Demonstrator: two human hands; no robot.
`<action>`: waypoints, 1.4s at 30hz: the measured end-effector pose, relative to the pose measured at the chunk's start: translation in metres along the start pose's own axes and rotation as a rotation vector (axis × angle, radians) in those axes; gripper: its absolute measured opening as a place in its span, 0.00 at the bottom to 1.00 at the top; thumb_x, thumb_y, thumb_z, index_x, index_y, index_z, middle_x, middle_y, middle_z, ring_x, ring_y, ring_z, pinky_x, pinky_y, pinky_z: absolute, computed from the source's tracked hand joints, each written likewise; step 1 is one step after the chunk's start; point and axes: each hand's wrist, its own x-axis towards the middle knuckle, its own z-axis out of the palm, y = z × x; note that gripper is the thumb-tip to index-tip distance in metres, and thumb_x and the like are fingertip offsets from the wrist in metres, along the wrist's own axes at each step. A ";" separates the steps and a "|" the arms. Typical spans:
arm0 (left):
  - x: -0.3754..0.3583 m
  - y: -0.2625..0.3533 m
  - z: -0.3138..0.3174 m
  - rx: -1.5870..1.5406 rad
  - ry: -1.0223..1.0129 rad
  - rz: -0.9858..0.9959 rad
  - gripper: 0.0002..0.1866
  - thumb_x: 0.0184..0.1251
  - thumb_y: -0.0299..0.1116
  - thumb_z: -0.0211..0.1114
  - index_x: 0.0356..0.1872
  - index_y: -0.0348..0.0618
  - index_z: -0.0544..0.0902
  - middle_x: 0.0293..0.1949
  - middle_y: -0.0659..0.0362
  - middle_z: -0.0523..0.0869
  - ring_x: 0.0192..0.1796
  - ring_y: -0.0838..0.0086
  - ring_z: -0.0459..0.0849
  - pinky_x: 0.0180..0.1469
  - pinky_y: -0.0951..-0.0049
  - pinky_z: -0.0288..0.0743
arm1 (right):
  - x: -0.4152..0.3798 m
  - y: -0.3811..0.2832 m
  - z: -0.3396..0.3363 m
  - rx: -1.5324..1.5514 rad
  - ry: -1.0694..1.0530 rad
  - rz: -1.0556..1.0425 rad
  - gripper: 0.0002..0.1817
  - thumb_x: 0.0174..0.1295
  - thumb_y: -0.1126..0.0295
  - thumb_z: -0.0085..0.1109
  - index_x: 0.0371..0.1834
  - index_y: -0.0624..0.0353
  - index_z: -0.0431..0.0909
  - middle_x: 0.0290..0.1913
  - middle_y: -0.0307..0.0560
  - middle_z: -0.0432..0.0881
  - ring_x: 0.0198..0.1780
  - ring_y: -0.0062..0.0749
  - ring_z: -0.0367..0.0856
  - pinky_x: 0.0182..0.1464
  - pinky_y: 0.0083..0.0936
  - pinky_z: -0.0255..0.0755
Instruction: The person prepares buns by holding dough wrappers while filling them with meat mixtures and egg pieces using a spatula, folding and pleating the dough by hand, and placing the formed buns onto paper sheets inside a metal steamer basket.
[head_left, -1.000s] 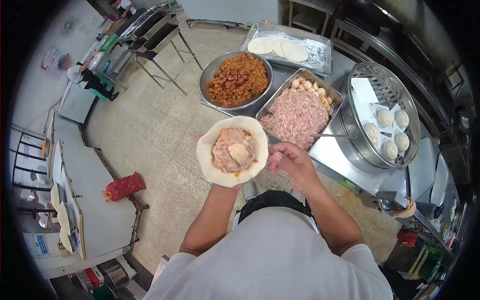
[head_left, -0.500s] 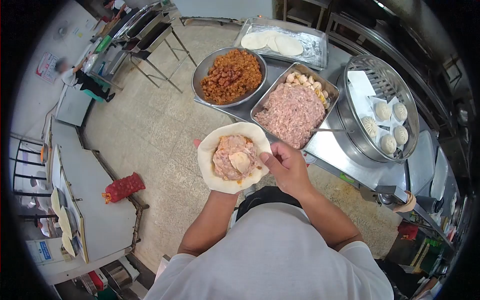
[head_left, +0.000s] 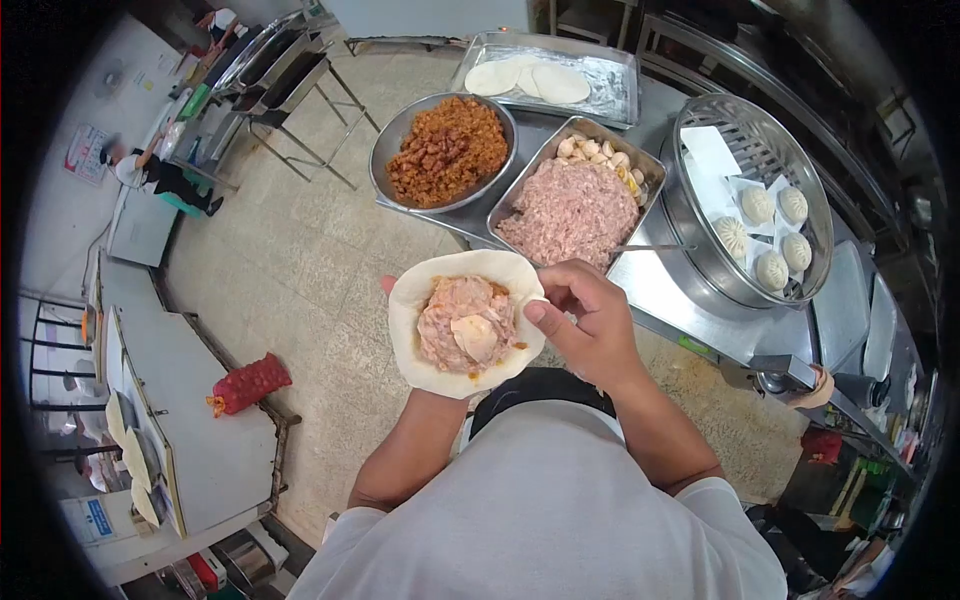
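Observation:
A round dough wrapper [head_left: 405, 335] rests on my left hand [head_left: 388, 285], which supports it from below; only a fingertip and the wrist show past its rim. Pink minced meat filling [head_left: 450, 312] is heaped in the wrapper's middle over some orange-brown filling, with a pale piece [head_left: 475, 338] on top. My right hand [head_left: 592, 330] is closed at the wrapper's right edge, thumb on the upper side and fingers partly hidden behind. Beyond the hands stand a square pan [head_left: 500, 217] of pink minced meat [head_left: 580, 215] and a bowl [head_left: 380, 160] of orange-brown filling [head_left: 445, 150].
A steamer [head_left: 690, 240] holds several pleated buns [head_left: 757, 205] on paper. Behind the bowls, a metal tray [head_left: 615, 85] carries flat dough rounds [head_left: 560, 84]. A spoon handle [head_left: 655, 247] sticks out of the meat pan. A red net sack [head_left: 250, 384] lies at left; a person [head_left: 150, 172] is farther off.
My right thumb has lifted and shifted slightly right along the wrapper's edge. The wrapper has tilted a little toward me, and the whole view has shifted slightly.

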 end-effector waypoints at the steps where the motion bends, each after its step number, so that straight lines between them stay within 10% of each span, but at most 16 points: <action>1: 0.001 0.000 -0.004 0.001 0.001 -0.004 0.54 0.58 0.84 0.45 0.63 0.37 0.76 0.60 0.45 0.81 0.57 0.53 0.83 0.58 0.50 0.80 | 0.000 0.002 0.000 0.000 0.004 0.001 0.09 0.62 0.71 0.69 0.38 0.64 0.80 0.32 0.42 0.79 0.28 0.22 0.74 0.33 0.21 0.71; 4: 0.002 -0.002 -0.012 0.051 0.004 -0.047 0.55 0.57 0.84 0.45 0.62 0.36 0.76 0.60 0.44 0.81 0.57 0.53 0.83 0.58 0.51 0.81 | -0.002 0.008 0.001 0.069 -0.018 0.009 0.09 0.62 0.71 0.69 0.38 0.64 0.80 0.34 0.40 0.79 0.30 0.19 0.73 0.35 0.19 0.70; 12: 0.001 -0.006 0.002 0.053 0.080 0.000 0.52 0.63 0.81 0.39 0.64 0.38 0.76 0.61 0.44 0.80 0.59 0.49 0.82 0.61 0.48 0.78 | -0.010 0.003 -0.009 -0.384 -0.070 -0.172 0.06 0.65 0.76 0.58 0.31 0.66 0.75 0.26 0.55 0.74 0.26 0.49 0.76 0.29 0.35 0.67; 21: 0.004 -0.005 -0.003 0.078 -0.028 -0.045 0.48 0.67 0.77 0.41 0.64 0.40 0.77 0.61 0.44 0.82 0.59 0.48 0.83 0.60 0.46 0.79 | 0.001 -0.003 -0.015 -0.028 -0.050 0.062 0.08 0.63 0.74 0.66 0.37 0.68 0.78 0.26 0.46 0.77 0.27 0.27 0.75 0.33 0.22 0.71; 31: 0.010 -0.006 0.006 0.104 0.030 -0.072 0.50 0.68 0.77 0.39 0.65 0.36 0.75 0.62 0.43 0.80 0.60 0.51 0.83 0.62 0.48 0.78 | -0.005 0.000 -0.023 -0.388 -0.057 -0.137 0.04 0.60 0.77 0.60 0.32 0.66 0.75 0.25 0.56 0.74 0.26 0.45 0.75 0.29 0.35 0.67; 42: 0.014 -0.004 0.006 0.087 -0.033 -0.140 0.55 0.65 0.81 0.35 0.65 0.32 0.74 0.62 0.42 0.80 0.61 0.51 0.82 0.63 0.50 0.78 | 0.008 0.002 -0.030 -0.235 -0.128 0.011 0.06 0.60 0.75 0.65 0.35 0.66 0.78 0.31 0.45 0.77 0.28 0.26 0.74 0.32 0.24 0.69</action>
